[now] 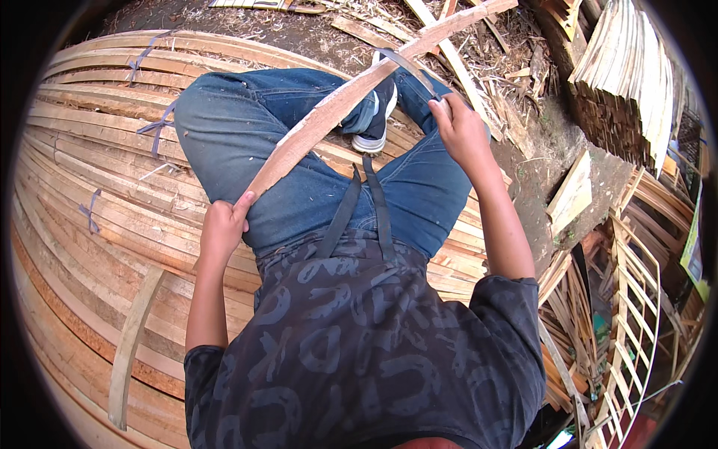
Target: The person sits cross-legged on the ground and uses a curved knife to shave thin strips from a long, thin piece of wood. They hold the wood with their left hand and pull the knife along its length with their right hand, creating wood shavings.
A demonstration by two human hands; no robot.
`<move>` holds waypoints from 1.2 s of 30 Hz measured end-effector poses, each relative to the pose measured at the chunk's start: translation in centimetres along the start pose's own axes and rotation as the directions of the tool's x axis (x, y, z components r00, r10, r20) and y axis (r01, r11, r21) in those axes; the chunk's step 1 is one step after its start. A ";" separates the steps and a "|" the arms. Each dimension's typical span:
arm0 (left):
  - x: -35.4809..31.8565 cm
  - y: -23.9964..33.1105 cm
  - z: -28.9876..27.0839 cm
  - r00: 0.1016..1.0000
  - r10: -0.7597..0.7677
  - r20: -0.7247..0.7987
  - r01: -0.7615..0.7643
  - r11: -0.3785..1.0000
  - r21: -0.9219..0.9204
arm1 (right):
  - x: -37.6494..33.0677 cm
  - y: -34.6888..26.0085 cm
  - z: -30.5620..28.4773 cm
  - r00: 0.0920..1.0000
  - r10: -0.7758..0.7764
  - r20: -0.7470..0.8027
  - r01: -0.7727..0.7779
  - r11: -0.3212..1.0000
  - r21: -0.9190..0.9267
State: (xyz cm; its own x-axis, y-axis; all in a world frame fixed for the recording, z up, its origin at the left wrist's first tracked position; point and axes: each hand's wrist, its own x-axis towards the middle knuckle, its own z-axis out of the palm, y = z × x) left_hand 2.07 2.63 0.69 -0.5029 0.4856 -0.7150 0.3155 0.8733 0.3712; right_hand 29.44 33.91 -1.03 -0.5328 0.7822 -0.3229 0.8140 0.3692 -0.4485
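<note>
Nearest the camera is the person's dark grey short-sleeved shirt with paler lettering-like print (359,352), from whose hem two flat black fabric straps (345,215) trail over the lap of a pair of faded blue denim jeans (224,142). The legs are folded on a broad stack of long, pale brown sawn wooden strips (90,187), bundled in places with thin bluish ties (160,129); a dark shoe with a white sole (372,141) shows between the legs. A long, flat, reddish-brown wooden slat with rough edges (321,123) slants over the lap, its near end by the left thigh and its far end above the littered ground. The fingers of the left hand (223,230) grip that near end, thumb laid on top. The fingers of the right hand (462,133) are closed around the handle of a knife with a narrow grey metal blade (411,69), which crosses the slat beyond its middle. At the lower left a loose greyish-brown strip of wood (133,352) lies across the stack. To the right stand a tight pile of thin, pale wooden sheets (624,71) and, lower down, a curved-looking pale wooden lattice frame (633,337).
</note>
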 end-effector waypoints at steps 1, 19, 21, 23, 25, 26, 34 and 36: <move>0.0 0.0 -0.1 1.000 0.007 0.013 -0.007 1.000 0.007 | -0.7 -0.8 1.0 0.999 -0.049 -0.007 0.049 0.997 0.050; -0.7 -0.4 1.0 0.993 0.033 -0.111 -0.023 0.996 0.092 | 0.0 -4.9 3.1 0.985 -0.157 0.066 0.163 0.983 -0.083; -0.9 -0.5 1.1 0.992 0.041 -0.119 -0.030 0.995 0.096 | 0.1 -4.8 3.0 0.982 -0.177 0.063 0.182 0.978 -0.103; -0.8 -0.3 1.1 0.990 0.049 -0.134 -0.032 0.991 0.131 | 2.7 -0.8 1.7 0.983 -0.179 -0.038 0.165 0.956 -0.244; -1.1 0.7 0.6 0.991 0.064 -0.119 -0.038 0.978 0.206 | 3.3 3.5 1.1 0.983 -0.175 -0.061 0.147 0.935 -0.321; -0.9 0.9 0.3 0.994 0.055 -0.097 -0.033 0.975 0.218 | 3.4 4.6 1.3 0.982 -0.183 -0.046 0.158 0.930 -0.332; -0.8 0.7 0.4 0.997 0.003 -0.077 0.009 0.988 0.156 | 1.0 -0.8 3.4 0.989 -0.128 -0.069 0.111 0.972 -0.209; -0.7 0.2 0.6 0.996 0.035 -0.081 -0.022 0.988 0.151 | -0.1 -2.6 4.9 0.986 -0.164 0.015 0.164 0.975 -0.150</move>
State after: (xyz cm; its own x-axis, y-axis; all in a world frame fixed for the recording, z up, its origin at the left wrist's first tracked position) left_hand 2.96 2.49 0.93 -0.5549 0.5174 -0.6515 0.4443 0.8463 0.2937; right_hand 26.28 30.40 -3.88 -0.6622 0.7038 -0.2571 0.7409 0.5638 -0.3649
